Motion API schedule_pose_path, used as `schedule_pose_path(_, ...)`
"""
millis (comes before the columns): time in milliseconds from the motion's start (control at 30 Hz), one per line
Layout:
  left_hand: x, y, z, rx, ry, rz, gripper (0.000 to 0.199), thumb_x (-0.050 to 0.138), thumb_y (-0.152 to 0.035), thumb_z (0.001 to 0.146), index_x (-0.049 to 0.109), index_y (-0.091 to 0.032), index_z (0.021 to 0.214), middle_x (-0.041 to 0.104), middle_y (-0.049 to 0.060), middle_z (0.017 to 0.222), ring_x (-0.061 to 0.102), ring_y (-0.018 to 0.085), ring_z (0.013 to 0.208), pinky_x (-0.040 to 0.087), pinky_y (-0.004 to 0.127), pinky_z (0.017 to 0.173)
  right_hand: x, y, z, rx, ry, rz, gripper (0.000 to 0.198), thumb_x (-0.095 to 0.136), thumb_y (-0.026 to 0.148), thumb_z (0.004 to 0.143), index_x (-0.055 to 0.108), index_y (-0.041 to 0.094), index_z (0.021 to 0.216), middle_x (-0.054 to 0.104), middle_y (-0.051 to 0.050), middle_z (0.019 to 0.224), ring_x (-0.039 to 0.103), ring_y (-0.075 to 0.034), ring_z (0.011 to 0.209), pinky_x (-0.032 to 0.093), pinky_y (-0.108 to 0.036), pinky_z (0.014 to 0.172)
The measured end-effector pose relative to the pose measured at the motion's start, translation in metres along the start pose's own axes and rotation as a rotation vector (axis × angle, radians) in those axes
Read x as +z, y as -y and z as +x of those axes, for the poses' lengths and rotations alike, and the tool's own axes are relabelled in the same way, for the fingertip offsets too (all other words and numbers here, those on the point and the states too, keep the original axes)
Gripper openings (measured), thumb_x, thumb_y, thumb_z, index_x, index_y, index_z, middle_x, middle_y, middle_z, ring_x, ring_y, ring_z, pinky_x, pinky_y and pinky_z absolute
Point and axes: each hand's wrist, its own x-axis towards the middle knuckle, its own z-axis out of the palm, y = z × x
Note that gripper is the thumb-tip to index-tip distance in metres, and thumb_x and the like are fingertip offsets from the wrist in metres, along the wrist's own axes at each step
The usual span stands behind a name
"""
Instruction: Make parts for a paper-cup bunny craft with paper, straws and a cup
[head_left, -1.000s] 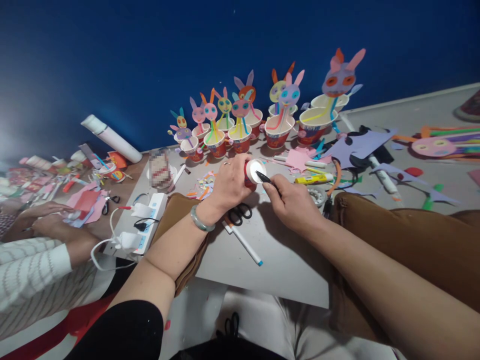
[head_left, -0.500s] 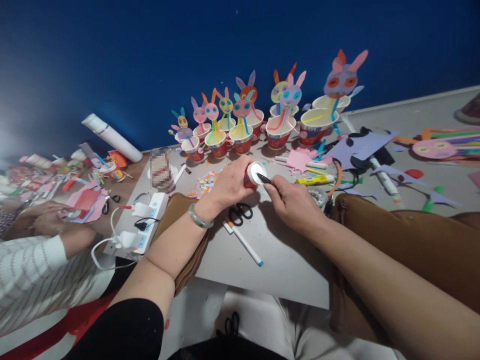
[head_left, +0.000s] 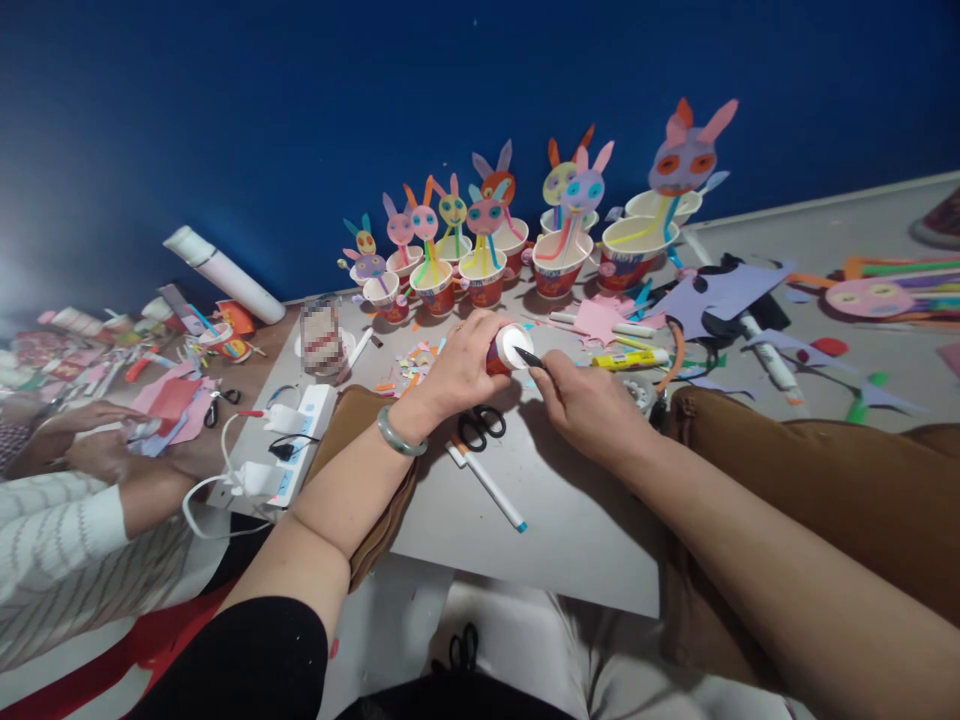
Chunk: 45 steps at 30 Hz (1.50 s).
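Observation:
My left hand (head_left: 466,365) is wrapped round a small red paper cup (head_left: 498,356) that lies tilted, its white round end facing right. In my right hand (head_left: 585,400) is a slim black pointed tool (head_left: 529,357). Its tip is at the white end of the cup; whether it pierces the surface I cannot make out. Below the cup, on the grey table (head_left: 570,520), lie black-handled scissors (head_left: 481,428) and a white marker (head_left: 493,490) with a blue end.
Paper cups with paper rabbit heads (head_left: 562,262) stand in a row along the blue wall. A power strip (head_left: 306,440) sits at left, near a co-worker's hands (head_left: 105,440). Purple paper scraps (head_left: 712,300) and a yellow glue tube (head_left: 630,359) lie at right.
Hardly anything differs. My hands, the cup and the black tool stay in nearly the same place; the co-worker's hands at left have shifted slightly.

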Motion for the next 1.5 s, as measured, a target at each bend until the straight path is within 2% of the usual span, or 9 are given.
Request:
schedule_pose_path(167,0.0006,-0.0001,0.0010,-0.033,0.019,-0.048,0.054,0.066,-0.020,0.068,0.053,-0.018,0.120,0.059,0.010,0.118,0.056,0.024,0.110,0.046,0.042,0.096,-0.0004,-0.0008,0.0003,0.000,-0.024,-0.023,0.040,0.029,0.040,0.098,0.061,0.016,0.101,0.064,-0.009,0.066,0.048,-0.019,0.052,0.019,-0.029,0.055)
schedule_pose_path(433,0.0005,0.0002,0.0019,-0.004,0.009,-0.048,0.057,0.067,-0.024,0.068,0.051,-0.019,0.123,0.062,0.012,0.122,0.059,0.026,0.112,0.046,0.041,0.098,0.0019,-0.0019,0.0002,-0.001,-0.078,-0.021,0.041,0.030,0.042,0.097,0.061,0.016,0.101,0.062,-0.008,0.064,0.048,-0.020,0.051,0.018,-0.030,0.055)
schedule_pose_path(667,0.0005,-0.0004,0.0017,0.007,0.012,-0.016,0.060,0.069,-0.025,0.069,0.050,-0.017,0.126,0.061,0.014,0.125,0.059,0.027,0.116,0.045,0.042,0.101,0.0005,0.0000,0.0005,0.040,-0.033,-0.040,0.041,0.030,0.043,0.097,0.060,0.016,0.105,0.065,-0.010,0.068,0.051,-0.021,0.054,0.018,-0.030,0.056)
schedule_pose_path(933,0.0017,-0.0019,0.0010,-0.011,-0.001,-0.028,0.064,0.067,-0.026,0.070,0.045,-0.018,0.130,0.058,0.014,0.134,0.056,0.028,0.122,0.043,0.044,0.106,0.0011,-0.0014,0.0008,0.036,-0.062,-0.011,0.040,0.030,0.043,0.096,0.060,0.017,0.101,0.064,-0.010,0.066,0.049,-0.021,0.052,0.019,-0.030,0.055)
schedule_pose_path(1200,-0.0006,-0.0068,0.0011,-0.063,-0.030,-0.082,0.057,0.065,-0.023,0.066,0.044,-0.021,0.119,0.062,0.010,0.119,0.061,0.025,0.108,0.049,0.041,0.097,-0.0022,0.0003,0.0014,0.076,-0.048,-0.033,0.039,0.033,0.044,0.097,0.059,0.016,0.103,0.066,-0.011,0.069,0.052,-0.022,0.055,0.017,-0.030,0.056)
schedule_pose_path(1500,-0.0008,-0.0049,0.0010,-0.062,-0.007,-0.083,0.054,0.067,-0.023,0.066,0.045,-0.022,0.115,0.063,0.008,0.114,0.061,0.024,0.105,0.049,0.040,0.092,-0.0050,0.0010,0.0015,0.085,-0.008,-0.031,0.042,0.031,0.044,0.096,0.059,0.015,0.107,0.067,-0.012,0.072,0.052,-0.024,0.057,0.019,-0.031,0.057)
